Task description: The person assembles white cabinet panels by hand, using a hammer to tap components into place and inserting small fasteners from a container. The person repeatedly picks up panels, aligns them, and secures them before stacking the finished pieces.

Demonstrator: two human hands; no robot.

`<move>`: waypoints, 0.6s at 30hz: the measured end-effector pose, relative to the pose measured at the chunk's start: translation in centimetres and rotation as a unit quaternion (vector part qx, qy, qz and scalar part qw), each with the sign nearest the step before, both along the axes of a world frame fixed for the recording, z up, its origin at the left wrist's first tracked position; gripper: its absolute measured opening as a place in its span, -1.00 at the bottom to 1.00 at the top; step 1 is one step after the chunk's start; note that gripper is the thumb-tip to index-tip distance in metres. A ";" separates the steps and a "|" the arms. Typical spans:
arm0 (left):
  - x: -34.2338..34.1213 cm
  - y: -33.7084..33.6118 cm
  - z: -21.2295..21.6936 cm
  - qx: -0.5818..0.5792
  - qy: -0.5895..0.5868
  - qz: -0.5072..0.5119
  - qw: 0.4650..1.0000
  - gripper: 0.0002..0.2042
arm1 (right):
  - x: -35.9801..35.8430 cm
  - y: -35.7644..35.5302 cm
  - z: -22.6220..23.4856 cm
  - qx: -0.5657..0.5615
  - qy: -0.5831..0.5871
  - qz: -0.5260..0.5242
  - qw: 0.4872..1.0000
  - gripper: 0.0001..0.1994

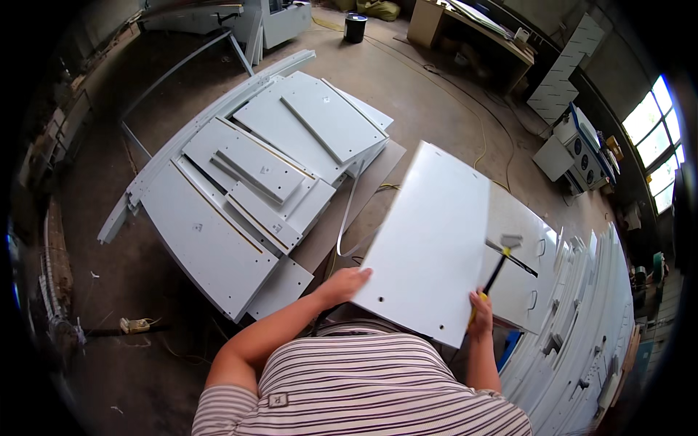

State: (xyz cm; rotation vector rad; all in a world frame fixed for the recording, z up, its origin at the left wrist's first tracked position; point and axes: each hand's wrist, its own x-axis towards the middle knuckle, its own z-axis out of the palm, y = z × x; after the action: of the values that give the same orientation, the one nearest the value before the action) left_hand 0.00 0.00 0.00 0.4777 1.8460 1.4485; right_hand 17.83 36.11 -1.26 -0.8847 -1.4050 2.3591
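Two hands on one white panel (432, 240), tilted up just ahead of the striped shirt (363, 392). Left hand (345, 282) gripping its lower left edge, fingers curled over. Right hand (480, 314) closed around a hammer (502, 256), steadying the right edge. Beyond, stacked panels (269, 174) flat on the floor (429, 94); further back, a black bucket (355, 27).
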 end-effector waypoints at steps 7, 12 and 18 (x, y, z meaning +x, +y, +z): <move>6.6 19.3 -7.2 -0.026 -0.018 0.007 0.999 -0.41 | 10.6 12.1 -0.6 0.018 -0.061 -0.070 0.996 -0.83; 5.7 22.8 -12.8 -0.089 -0.090 -0.016 0.992 -0.41 | 11.5 19.9 -10.0 0.134 -0.146 -0.046 0.979 -0.74; 6.9 21.3 -13.7 -0.173 -0.050 -0.090 0.980 -0.65 | 10.3 20.6 -5.5 0.507 -0.288 0.020 0.812 -0.64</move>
State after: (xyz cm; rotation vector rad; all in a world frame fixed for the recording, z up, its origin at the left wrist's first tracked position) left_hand 6.93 21.33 -13.72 0.3800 1.8698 0.9879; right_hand 28.15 56.76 -6.75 -1.1985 -2.4982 0.9683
